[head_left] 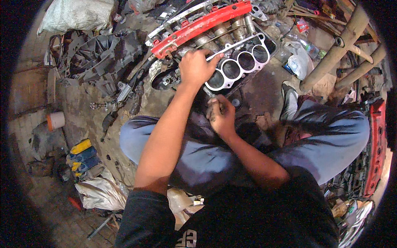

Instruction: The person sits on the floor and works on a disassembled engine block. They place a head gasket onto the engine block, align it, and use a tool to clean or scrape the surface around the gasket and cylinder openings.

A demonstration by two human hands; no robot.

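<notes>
Manifold, four-port, metal, in hand

Manifold [239, 65]: tilted before the person's crossed legs, ports facing up; red rail [202, 28] along its far side. Left hand [195, 68] gripped its left end, thumb on the port face. Right hand [222, 115] curled narrow just below the near corner; whether it held anything could not be told.

Handling, as judged: heavy, stiff, not fragile; probably greasy. Best holds: the flange's outer edge and the pipes behind; the rail looked the poorer grip.

Surface: dirty, worn floor [113, 153].

Room: black castings [111, 58] and pale sack [78, 16], left; poles [331, 56] and plastic bag [300, 60], right.
</notes>
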